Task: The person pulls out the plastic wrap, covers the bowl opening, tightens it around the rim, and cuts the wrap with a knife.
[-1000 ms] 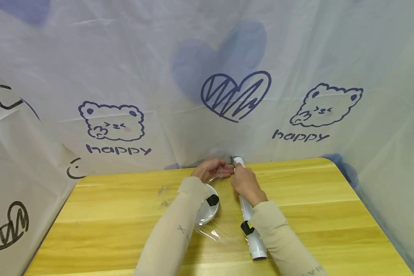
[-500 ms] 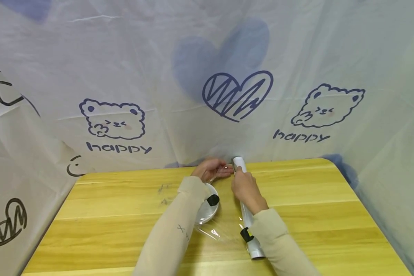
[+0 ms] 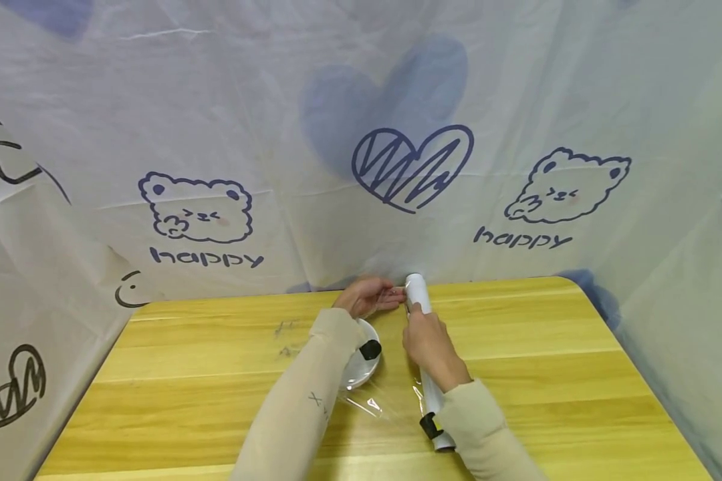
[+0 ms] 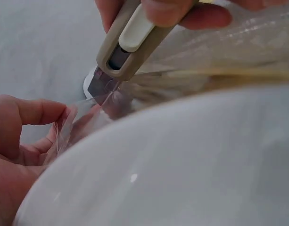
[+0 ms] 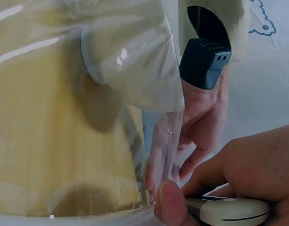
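My left hand (image 3: pixel 368 296) is at the table's far edge, its thumb and finger pinching the edge of clear cling film (image 4: pixel 83 115). A white bowl (image 3: pixel 366 371) sits under the film, partly hidden by my left forearm. My right hand (image 3: pixel 428 344) grips a beige utility knife (image 4: pixel 127 44) with a pale slider, thumb on top. Its blade (image 4: pixel 101 86) meets the film right beside my left fingertips. Under my right hand and forearm lies the white cling film roll (image 3: pixel 418 288), pointing away from me, with film stretching from it toward the bowl.
The wooden table (image 3: pixel 216 374) has faint grey marks left of the bowl. A white cloth (image 3: pixel 313 220) printed with bears and hearts hangs right behind the table and at both sides. Black wrist cameras (image 3: pixel 370 349) sit on both sleeves.
My right hand has slid with the knife a short way toward me along the roll, showing more of its far end. My left hand has stayed in place, pinching the film.
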Tool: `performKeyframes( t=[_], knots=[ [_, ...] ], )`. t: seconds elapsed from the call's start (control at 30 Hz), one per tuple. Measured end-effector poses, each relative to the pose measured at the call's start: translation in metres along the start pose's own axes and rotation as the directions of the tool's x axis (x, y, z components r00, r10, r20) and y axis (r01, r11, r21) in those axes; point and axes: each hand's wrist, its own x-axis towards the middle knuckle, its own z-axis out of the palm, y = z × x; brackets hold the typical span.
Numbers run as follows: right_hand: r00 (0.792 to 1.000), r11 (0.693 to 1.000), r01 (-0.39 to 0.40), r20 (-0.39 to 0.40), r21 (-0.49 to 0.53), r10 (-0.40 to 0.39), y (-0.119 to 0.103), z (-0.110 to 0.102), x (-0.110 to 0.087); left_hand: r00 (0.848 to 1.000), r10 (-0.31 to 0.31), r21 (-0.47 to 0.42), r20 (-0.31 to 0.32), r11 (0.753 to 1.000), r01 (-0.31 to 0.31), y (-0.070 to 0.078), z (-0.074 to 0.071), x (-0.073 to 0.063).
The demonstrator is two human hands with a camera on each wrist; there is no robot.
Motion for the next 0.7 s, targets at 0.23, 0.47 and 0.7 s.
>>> performKeyframes(
  t=[0.23, 0.47, 0.7],
  knots=[
    [1.0, 1.0, 0.015, -0.004, -0.008, -0.015, 0.0, 0.0, -0.007, 1.0, 0.017, 0.041, 0.011, 0.999, -0.017, 0.0, 0.0, 0.001],
    [0.999, 0.999, 0.046, -0.013, -0.027, -0.046, 0.0, -0.002, -0.016, 0.999, 0.033, 0.023, 0.008, 0.999, -0.034, -0.001, 0.001, 0.002],
    [0.998, 0.997, 0.059, 0.007, -0.041, -0.059, 0.0, -0.003, -0.027, 0.999, 0.037, 0.002, 0.01, 0.999, -0.037, -0.001, 0.002, 0.002]
  ],
)
